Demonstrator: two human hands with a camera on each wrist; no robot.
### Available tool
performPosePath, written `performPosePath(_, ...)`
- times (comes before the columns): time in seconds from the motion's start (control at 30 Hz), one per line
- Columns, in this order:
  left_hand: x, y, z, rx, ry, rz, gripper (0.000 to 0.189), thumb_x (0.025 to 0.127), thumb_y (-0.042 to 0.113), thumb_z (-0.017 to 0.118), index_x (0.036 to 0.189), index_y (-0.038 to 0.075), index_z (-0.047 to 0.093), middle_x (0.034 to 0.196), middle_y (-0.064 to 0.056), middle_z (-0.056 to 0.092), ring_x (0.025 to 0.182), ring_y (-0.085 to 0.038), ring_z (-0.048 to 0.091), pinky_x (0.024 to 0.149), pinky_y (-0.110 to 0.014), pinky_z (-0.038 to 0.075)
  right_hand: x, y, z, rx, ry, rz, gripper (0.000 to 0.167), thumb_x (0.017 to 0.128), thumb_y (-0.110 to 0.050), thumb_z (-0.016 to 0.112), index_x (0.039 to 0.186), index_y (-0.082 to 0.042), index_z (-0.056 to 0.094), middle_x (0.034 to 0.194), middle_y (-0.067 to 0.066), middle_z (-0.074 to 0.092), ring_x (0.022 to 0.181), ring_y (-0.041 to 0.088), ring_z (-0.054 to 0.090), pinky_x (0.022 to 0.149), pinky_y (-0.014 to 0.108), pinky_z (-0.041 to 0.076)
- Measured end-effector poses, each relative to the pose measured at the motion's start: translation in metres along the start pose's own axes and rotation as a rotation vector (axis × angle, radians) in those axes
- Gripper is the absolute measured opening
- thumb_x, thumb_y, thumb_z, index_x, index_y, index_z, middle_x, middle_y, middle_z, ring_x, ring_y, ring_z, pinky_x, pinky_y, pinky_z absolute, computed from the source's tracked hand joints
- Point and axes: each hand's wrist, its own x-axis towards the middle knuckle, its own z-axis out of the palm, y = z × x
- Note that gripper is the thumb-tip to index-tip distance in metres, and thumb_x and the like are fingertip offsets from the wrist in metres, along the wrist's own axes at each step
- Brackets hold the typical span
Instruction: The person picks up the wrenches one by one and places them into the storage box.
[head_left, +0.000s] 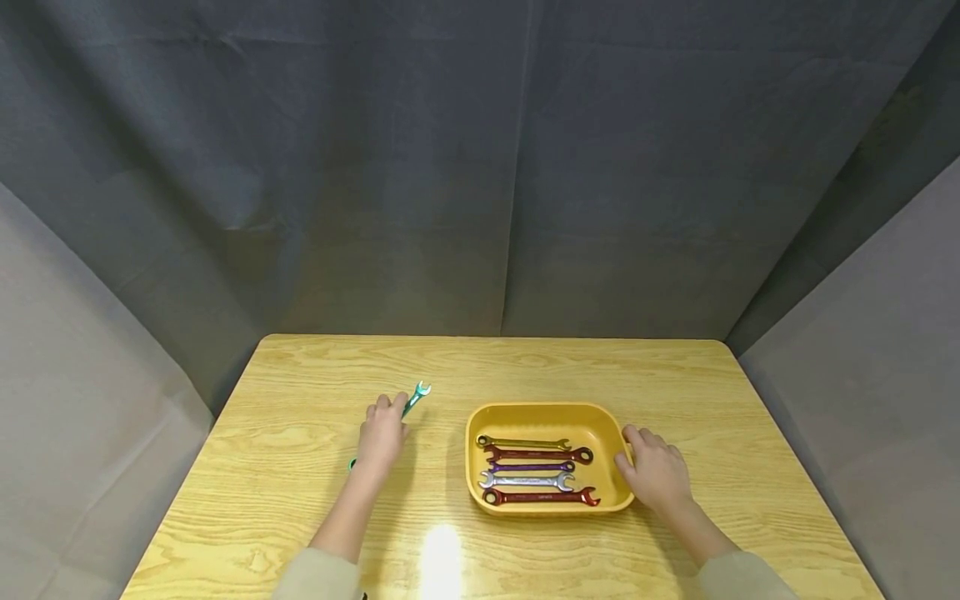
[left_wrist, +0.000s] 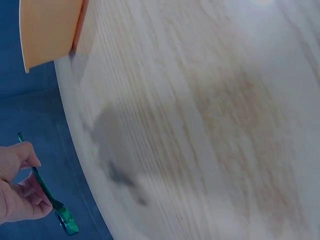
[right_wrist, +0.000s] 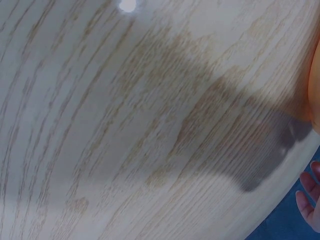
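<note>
My left hand (head_left: pixel 381 437) holds a green wrench (head_left: pixel 415 400) left of the yellow tray (head_left: pixel 551 512). Its open-ended jaw sticks out past the fingers, and the ring end shows beneath the hand. In the left wrist view, thumb and fingers pinch the green wrench (left_wrist: pixel 44 187) by its shaft. At the tray's right end, my right hand (head_left: pixel 660 475) grips the rim, its thumb lapping over the edge. Inside lie a gold wrench (head_left: pixel 523 443), a dark red one (head_left: pixel 534 455), a purple one (head_left: pixel 531 467), a silver one (head_left: pixel 527 481) and a red one (head_left: pixel 540 497), roughly parallel.
The tray stands on a wood-grain table (head_left: pixel 360 367), right of its middle. Dark grey curtain (head_left: pixel 390 167) hangs behind the table's far edge, with lighter cloth panels (head_left: pixel 82 375) at both sides. A bright light reflection falls on the table's near part.
</note>
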Motion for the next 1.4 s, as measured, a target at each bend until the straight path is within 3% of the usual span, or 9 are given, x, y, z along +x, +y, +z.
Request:
performPosePath(0.73,0.011,0.04,0.013,0.073,-0.024,0.162,0.039,0.073,0.005,0.074,0.106,0.009,0.055,0.085,-0.014,0.056,0.069,-0.024,0.054,0.052,-0.028,0.049,0.0,-0.001,-0.001,0.008,-0.001,0.001,0.029,0.085,-0.025,0.055,0.108,-0.009,0.051,0.092,0.008,0.058,0.083,0.028,0.056,0.068,0.047,0.045)
performPosePath(1.17,0.019,0.06,0.014,0.069,-0.083,0.218,0.041,0.07,-0.001,0.067,0.107,0.012,0.055,0.087,-0.012,0.054,0.075,-0.026,0.052,0.056,-0.032,0.049,-0.001,-0.003,-0.001,0.007,0.009,0.0,0.028,0.085,-0.025,0.055,0.107,-0.009,0.052,0.093,0.009,0.058,0.083,0.029,0.056,0.067,0.046,0.045)
performPosePath(1.4,0.018,0.071,0.016,0.095,-0.141,0.249,0.037,0.078,0.007,0.068,0.111,0.015,0.054,0.094,-0.011,0.054,0.08,-0.025,0.052,0.062,-0.033,0.05,-0.001,-0.004,-0.002,0.012,0.013,-0.002,0.029,0.084,-0.025,0.055,0.108,-0.008,0.052,0.094,0.01,0.059,0.084,0.03,0.057,0.067,0.046,0.045)
